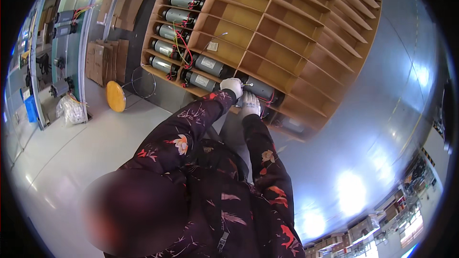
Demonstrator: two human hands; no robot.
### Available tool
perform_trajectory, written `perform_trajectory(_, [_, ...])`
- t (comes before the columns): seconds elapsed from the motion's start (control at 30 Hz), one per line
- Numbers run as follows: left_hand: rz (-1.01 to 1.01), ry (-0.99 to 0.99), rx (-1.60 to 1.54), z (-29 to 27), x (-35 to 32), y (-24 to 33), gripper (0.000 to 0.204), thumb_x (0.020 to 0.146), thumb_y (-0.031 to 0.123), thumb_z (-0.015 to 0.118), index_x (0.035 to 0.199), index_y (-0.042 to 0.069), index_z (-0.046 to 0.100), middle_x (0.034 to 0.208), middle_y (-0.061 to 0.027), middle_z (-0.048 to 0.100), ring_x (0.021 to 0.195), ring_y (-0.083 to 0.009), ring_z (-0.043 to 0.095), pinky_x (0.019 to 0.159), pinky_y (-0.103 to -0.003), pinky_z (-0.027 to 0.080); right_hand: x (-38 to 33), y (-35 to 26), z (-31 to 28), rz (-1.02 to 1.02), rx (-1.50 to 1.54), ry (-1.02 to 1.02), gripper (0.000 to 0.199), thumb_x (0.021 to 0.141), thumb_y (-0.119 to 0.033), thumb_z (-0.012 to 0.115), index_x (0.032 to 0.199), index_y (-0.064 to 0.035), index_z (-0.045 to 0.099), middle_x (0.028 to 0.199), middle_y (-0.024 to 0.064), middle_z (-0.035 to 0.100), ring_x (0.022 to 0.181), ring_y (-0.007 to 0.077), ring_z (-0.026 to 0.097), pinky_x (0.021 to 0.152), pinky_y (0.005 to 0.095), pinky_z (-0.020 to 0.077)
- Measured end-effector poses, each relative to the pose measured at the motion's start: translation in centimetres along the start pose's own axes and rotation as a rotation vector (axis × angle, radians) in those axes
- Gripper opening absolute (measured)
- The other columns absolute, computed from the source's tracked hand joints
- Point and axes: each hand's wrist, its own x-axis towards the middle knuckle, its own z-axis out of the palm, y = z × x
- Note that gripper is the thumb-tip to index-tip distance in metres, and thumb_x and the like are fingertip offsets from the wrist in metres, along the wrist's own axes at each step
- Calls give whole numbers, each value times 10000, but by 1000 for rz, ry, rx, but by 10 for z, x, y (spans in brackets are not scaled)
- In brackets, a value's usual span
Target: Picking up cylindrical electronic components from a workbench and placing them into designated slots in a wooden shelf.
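Observation:
My left hand (232,87), in a white glove, is closed at the near edge of a divided cardboard box (267,52). What its fingers hold, if anything, is hidden. A thin lead with a ring terminal (248,84) sticks out beside it. My right hand (250,104), also gloved, is just nearer to me, its fingers stretched forward against the near row of cells. Close by the hands lie dark cylindrical motors: one motor (260,88) to the right with red wires, another motor (201,81) to the left, and a labelled motor (213,66) behind.
A column of grey motors (179,16) fills the box's left cells; tall dividers (330,33) rise on the right. To the left are a round wooden stool (115,96), folded cardboard (107,59) and a metal rack (81,52) holding motors. A clear plastic bag (71,110) lies by the rack.

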Motion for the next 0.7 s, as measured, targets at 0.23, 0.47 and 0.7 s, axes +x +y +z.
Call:
perform_trajectory(0.23, [213, 4, -500, 1, -28, -69, 464, 790, 240, 674, 1242, 161, 611, 884, -115, 701, 801, -293, 674, 763, -394, 530, 24, 16, -2, 247, -127, -357, 739, 753, -353, 669, 1405, -101, 430, 1403, 84, 511, 1316, 228, 464, 1154, 365, 276])
perform_trajectory(0.47, [18, 310, -393, 32, -140, -178, 420, 819, 270, 641, 1201, 97, 621, 994, -129, 691, 948, -323, 650, 840, -424, 518, 53, 21, 1, 457, -109, -391, 570, 805, -343, 547, 1323, -104, 562, 1354, 139, 565, 1242, 312, 548, 1050, 393, 424])
perform_trajectory(0.7, [-467, 314, -543, 45, -236, -278, 341, 822, 212, 608, 1123, 59, 654, 960, -143, 693, 900, -321, 667, 824, -414, 523, 68, -133, -47, 248, -334, -541, 430, 869, -365, 580, 1208, -115, 665, 1236, 87, 656, 1125, 248, 637, 860, 405, 513])
